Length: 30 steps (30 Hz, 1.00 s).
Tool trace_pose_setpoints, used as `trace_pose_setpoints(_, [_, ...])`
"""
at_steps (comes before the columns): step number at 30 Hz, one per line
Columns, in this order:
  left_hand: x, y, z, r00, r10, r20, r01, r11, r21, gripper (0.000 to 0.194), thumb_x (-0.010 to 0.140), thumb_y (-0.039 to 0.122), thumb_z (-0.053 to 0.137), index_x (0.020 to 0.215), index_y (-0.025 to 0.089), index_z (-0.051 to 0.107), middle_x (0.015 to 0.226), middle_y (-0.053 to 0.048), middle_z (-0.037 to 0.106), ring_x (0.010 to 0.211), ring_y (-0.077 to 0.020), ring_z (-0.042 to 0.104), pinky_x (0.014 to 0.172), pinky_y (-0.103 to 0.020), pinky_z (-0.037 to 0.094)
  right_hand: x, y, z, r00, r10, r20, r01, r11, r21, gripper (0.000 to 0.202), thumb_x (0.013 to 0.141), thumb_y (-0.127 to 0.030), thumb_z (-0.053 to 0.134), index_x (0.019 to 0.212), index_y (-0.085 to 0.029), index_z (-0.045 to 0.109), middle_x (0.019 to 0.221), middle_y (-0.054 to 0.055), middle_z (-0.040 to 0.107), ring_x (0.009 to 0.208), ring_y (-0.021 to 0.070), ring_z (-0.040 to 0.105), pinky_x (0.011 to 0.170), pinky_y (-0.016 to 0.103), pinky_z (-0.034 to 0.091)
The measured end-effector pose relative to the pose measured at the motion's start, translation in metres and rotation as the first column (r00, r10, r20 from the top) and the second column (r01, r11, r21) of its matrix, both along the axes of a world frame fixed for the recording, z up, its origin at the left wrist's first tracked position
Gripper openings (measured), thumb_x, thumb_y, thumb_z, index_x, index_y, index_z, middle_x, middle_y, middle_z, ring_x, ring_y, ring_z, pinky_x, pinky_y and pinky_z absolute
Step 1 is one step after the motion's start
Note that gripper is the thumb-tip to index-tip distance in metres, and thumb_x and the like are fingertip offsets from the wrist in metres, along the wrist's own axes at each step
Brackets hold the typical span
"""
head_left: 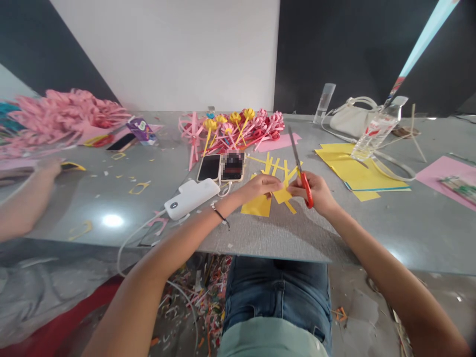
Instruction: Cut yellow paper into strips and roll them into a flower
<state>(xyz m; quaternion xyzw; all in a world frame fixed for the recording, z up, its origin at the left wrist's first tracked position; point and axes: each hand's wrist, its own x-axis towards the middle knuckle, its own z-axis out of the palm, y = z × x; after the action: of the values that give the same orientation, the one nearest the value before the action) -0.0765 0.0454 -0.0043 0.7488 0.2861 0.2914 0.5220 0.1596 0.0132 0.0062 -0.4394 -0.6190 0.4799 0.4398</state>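
Note:
My left hand [262, 187] pinches the upper left edge of a small yellow paper piece [281, 194] above the table. On its other side, my right hand [312, 191] has its fingertips at the paper's right edge and holds red-handled scissors [306, 188], their blades pointing up and away. Whether the blades are parted is too small to tell. Beneath and behind my hands lie a yellow sheet [256, 207] and several narrow yellow strips [275, 166], some crossing each other.
Two phones [209, 168] and a white power bank [191, 198] lie left of my hands. Paper flowers [235, 119] are behind. Yellow sheets [364, 171] and a bottle [374, 134] stand right. Another person's hand [48, 171] is at far left.

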Motion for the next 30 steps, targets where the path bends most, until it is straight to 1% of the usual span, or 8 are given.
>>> trace_pose_setpoints(2, [0.002, -0.001, -0.003, 1.0, -0.016, 0.004, 0.016, 0.999, -0.052, 0.039, 0.092, 0.053, 0.076, 0.09, 0.015, 0.076, 0.08, -0.006, 0.075, 0.068, -0.0132, 0.067, 0.063, -0.025, 0.052, 0.0, 0.0, 0.002, 0.997, -0.055, -0.063, 0.055, 0.998, 0.008, 0.053, 0.067, -0.047, 0.097, 0.078, -0.024, 0.051, 0.083, 0.001, 0.072, 0.074, 0.017, 0.066, 0.072, 0.033, 0.058])
trace_pose_setpoints(4, [0.004, 0.0, -0.005, 0.998, 0.048, 0.033, -0.046, 0.996, -0.074, 0.038, 0.09, 0.051, 0.079, 0.095, 0.014, 0.078, 0.082, -0.009, 0.078, 0.069, -0.0136, 0.07, 0.061, -0.023, 0.051, 0.001, -0.001, 0.004, 0.991, -0.08, -0.105, 0.08, 0.997, -0.004, 0.052, 0.069, -0.052, 0.096, 0.079, -0.024, 0.054, 0.083, 0.001, 0.071, 0.075, 0.018, 0.067, 0.08, 0.037, 0.062])
trace_pose_setpoints(9, [-0.002, 0.011, -0.004, 0.925, 0.29, 0.247, -0.248, 0.951, -0.186, 0.037, 0.087, 0.05, 0.084, 0.093, 0.014, 0.08, 0.067, -0.004, 0.071, 0.053, -0.0068, 0.059, 0.048, -0.019, 0.038, 0.008, -0.004, 0.01, 0.983, 0.111, -0.145, -0.126, 0.987, -0.1, 0.049, 0.089, -0.074, 0.072, 0.086, -0.025, 0.066, 0.089, 0.008, 0.074, 0.091, 0.027, 0.074, 0.099, 0.045, 0.06])
trace_pose_setpoints(12, [-0.012, 0.02, 0.002, 0.855, 0.344, 0.388, -0.27, 0.934, -0.233, 0.036, 0.084, 0.048, 0.088, 0.086, 0.014, 0.078, 0.076, -0.004, 0.075, 0.049, -0.0024, 0.051, 0.046, -0.018, 0.036, 0.015, -0.004, 0.013, 0.965, 0.256, -0.065, -0.26, 0.963, -0.076, 0.056, 0.093, -0.079, 0.061, 0.079, -0.024, 0.06, 0.075, 0.004, 0.063, 0.082, 0.0253, 0.072, 0.088, 0.042, 0.06])
trace_pose_setpoints(16, [-0.023, 0.026, 0.011, 0.775, 0.382, 0.503, -0.252, 0.917, -0.308, 0.034, 0.083, 0.045, 0.089, 0.091, 0.015, 0.077, 0.092, -0.007, 0.081, 0.059, -0.0032, 0.063, 0.054, -0.015, 0.046, 0.024, -0.005, 0.017, 0.908, 0.418, 0.023, -0.412, 0.902, -0.131, 0.065, 0.098, -0.084, 0.044, 0.076, -0.024, 0.054, 0.067, 0.001, 0.051, 0.063, 0.0199, 0.06, 0.07, 0.038, 0.056])
trace_pose_setpoints(21, [-0.029, 0.028, 0.016, 0.733, 0.457, 0.503, -0.322, 0.886, -0.335, 0.034, 0.088, 0.045, 0.085, 0.103, 0.016, 0.076, 0.093, -0.006, 0.082, 0.067, -0.0059, 0.072, 0.059, -0.014, 0.052, 0.027, -0.008, 0.024, 0.845, 0.526, 0.097, -0.513, 0.848, -0.133, 0.065, 0.102, -0.081, 0.034, 0.076, -0.025, 0.054, 0.067, 0.001, 0.051, 0.061, 0.0186, 0.052, 0.066, 0.036, 0.051])
trace_pose_setpoints(26, [-0.031, 0.028, 0.015, 0.757, 0.453, 0.471, -0.342, 0.889, -0.306, 0.039, 0.089, 0.05, 0.084, 0.103, 0.015, 0.076, 0.092, -0.008, 0.083, 0.071, -0.0099, 0.077, 0.061, -0.016, 0.057, 0.024, -0.009, 0.027, 0.86, 0.49, 0.144, -0.483, 0.872, -0.08, 0.065, 0.105, -0.076, 0.032, 0.074, -0.024, 0.054, 0.067, 0.002, 0.052, 0.061, 0.0184, 0.054, 0.065, 0.037, 0.048])
trace_pose_setpoints(30, [-0.026, 0.018, 0.018, 0.853, 0.357, 0.38, -0.309, 0.934, -0.182, 0.043, 0.087, 0.053, 0.084, 0.096, 0.012, 0.077, 0.096, -0.013, 0.083, 0.072, -0.0143, 0.079, 0.059, -0.019, 0.058, 0.016, -0.008, 0.027, 0.969, 0.22, 0.109, -0.218, 0.976, -0.029, 0.046, 0.093, -0.064, 0.073, 0.079, -0.023, 0.057, 0.077, 0.003, 0.064, 0.075, 0.0208, 0.066, 0.075, 0.038, 0.055])
